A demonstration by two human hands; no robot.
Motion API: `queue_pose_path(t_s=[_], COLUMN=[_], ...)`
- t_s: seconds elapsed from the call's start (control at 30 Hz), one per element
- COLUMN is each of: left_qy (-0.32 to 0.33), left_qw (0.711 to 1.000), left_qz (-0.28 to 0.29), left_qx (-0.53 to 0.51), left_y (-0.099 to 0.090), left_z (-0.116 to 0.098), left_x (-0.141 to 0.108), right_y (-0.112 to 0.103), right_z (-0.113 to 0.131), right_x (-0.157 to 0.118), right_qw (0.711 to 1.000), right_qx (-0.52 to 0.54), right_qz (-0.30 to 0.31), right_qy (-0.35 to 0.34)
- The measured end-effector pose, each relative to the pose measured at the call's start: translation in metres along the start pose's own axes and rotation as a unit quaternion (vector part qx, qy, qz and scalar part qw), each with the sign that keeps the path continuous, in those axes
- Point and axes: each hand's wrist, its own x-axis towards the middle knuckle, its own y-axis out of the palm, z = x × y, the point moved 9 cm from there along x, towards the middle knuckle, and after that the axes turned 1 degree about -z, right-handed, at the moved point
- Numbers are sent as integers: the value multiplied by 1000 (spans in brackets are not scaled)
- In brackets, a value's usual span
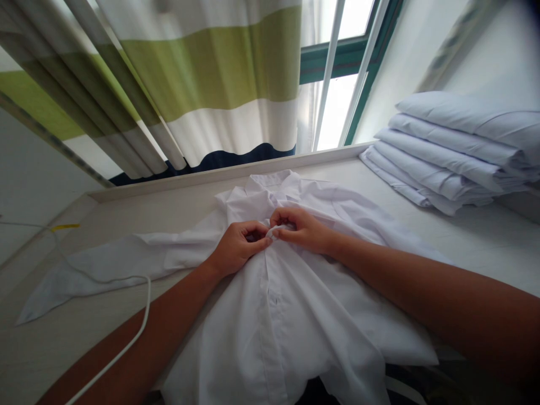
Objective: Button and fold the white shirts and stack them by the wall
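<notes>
A white long-sleeved shirt (236,326) lies spread on the pale tabletop, collar at the far side and hem hanging over the near edge. One sleeve stretches out to the left. Both hands meet at the front placket, a bit below the collar. My left hand (238,244) pinches the placket between thumb and fingers. Right beside it, my right hand (301,228) grips the other side of the same fold, lifting a small bunch of cloth. Any button between the fingertips is hidden. Below the hands, the placket runs down with a buttonhole visible.
A stack of folded white garments (447,152) stands at the right on the tabletop (169,202). A raised ledge runs along the back, below a green-and-white curtain (219,67) and a barred window. A white cable (145,304) crosses over my left forearm.
</notes>
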Motion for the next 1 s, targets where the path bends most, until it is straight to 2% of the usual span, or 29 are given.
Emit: queue_pose_path(t_s=[1.0], left_qy=[6], left_qw=[1000], left_qz=[-9], left_qx=[22], left_y=[-2], left_z=[-1], left_x=[0], right_y=[1], right_z=[0], right_x=[-1], right_qw=[1000], right_qx=[-3], right_qz=[3], right_qy=[2])
